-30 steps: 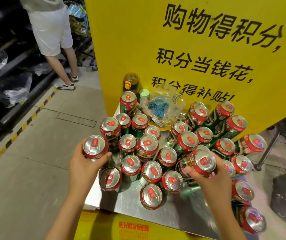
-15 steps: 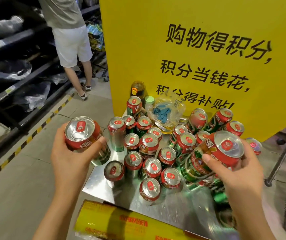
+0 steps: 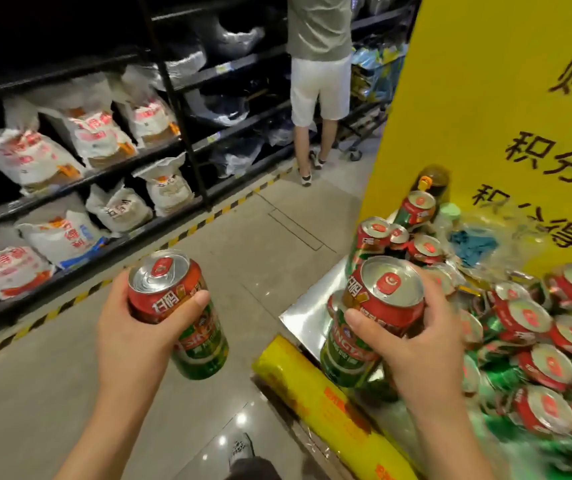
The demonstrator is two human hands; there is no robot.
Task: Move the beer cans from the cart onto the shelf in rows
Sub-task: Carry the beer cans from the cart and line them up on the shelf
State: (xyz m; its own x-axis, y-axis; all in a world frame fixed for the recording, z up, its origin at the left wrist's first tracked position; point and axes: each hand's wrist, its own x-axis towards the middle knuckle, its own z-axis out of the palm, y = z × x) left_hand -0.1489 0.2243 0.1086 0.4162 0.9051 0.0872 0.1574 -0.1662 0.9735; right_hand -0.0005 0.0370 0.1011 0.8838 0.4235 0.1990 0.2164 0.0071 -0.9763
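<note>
Cans on cart (image 3: 534, 344) motion-blurred at right; yellow sign (image 3: 506, 109) text cut off by frame edge.

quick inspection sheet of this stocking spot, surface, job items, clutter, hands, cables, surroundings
surface: shiny metal cart top, bare at its near-left corner.
job's things: many beer cans on the cart, some upright, some tipped; left can and right can lifted off it.
clutter: yellow roll at the cart's near edge; clear bag with blue cloth; brown bottle at the back.
hands: left hand grips the left can over the floor; right hand grips the right can above the cart edge.
cables: nothing seen.
surroundings: yellow sign behind the cart; dark shelves with white sacks across the aisle; another person standing there.
</note>
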